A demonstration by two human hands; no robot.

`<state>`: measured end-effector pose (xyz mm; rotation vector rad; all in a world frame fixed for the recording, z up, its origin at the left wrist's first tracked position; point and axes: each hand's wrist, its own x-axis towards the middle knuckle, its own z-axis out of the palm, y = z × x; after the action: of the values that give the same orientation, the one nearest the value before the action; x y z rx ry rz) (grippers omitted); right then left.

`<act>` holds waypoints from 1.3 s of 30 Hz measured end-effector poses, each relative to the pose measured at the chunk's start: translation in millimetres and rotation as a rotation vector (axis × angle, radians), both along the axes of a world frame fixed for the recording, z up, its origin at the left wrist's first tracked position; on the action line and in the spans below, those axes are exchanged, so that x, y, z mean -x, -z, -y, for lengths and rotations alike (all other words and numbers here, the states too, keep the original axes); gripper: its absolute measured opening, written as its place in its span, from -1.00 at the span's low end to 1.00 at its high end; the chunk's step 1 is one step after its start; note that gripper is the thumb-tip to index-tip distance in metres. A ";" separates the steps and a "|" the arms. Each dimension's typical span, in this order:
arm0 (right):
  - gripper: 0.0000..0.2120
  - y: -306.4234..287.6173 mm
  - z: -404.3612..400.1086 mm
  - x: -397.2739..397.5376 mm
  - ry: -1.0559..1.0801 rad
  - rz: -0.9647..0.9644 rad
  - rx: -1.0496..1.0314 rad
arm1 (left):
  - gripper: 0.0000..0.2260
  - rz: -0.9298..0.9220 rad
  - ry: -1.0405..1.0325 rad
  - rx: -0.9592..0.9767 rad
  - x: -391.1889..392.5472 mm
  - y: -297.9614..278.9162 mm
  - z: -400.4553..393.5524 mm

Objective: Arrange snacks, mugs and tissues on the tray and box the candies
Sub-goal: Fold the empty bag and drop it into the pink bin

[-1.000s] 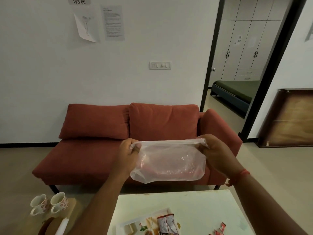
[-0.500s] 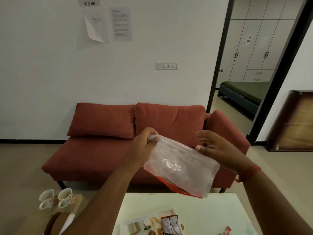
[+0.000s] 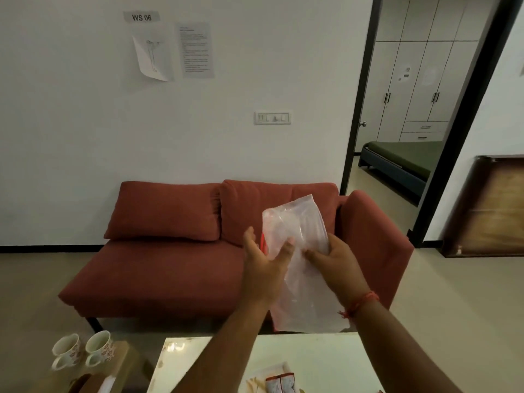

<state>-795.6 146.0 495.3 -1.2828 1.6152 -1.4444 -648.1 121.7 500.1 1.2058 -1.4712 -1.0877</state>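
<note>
A clear plastic bag (image 3: 300, 279) with a red strip along its left edge stands upright in the air over the table's far edge. My right hand (image 3: 338, 265) grips its right side, fingers curled over the plastic. My left hand (image 3: 263, 268) lies against its left side with straight fingers touching the film and the thumb apart from it. What the bag holds cannot be made out. Two floral mugs (image 3: 82, 350) stand at the lower left. A snack packet (image 3: 280, 382) lies on a printed tray (image 3: 255, 385) at the bottom edge.
The white table (image 3: 312, 355) is right below my arms. The mugs stand on a wooden side stand (image 3: 124, 361). A red sofa (image 3: 170, 265) fills the space behind. An open doorway (image 3: 411, 137) is at the right, and a wooden board (image 3: 496, 211) leans on the wall.
The bag has turned from level to upright. My left hand let go of its top edge and now lies flat on it. My right hand took hold of its right side.
</note>
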 end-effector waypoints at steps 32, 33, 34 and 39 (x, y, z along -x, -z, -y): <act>-0.68 2.1 34.9 24.1 -0.319 0.343 0.195 | -0.51 -0.312 0.365 0.014 -38.2 0.3 61.7; -0.65 1.9 34.8 22.8 -0.329 0.358 0.208 | -0.53 -0.329 0.396 0.012 -40.3 1.4 61.4; -0.62 0.5 34.5 21.3 -0.337 0.370 0.211 | -0.59 -0.353 0.427 0.008 -42.4 2.4 61.9; -0.64 4.9 32.2 27.5 -0.480 0.585 0.065 | -0.81 -0.141 0.466 -0.085 -41.6 -16.1 77.9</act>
<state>-823.1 113.8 490.4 -1.0490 0.8172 -1.3906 -606.5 43.8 516.2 0.8372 -1.6512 -1.5254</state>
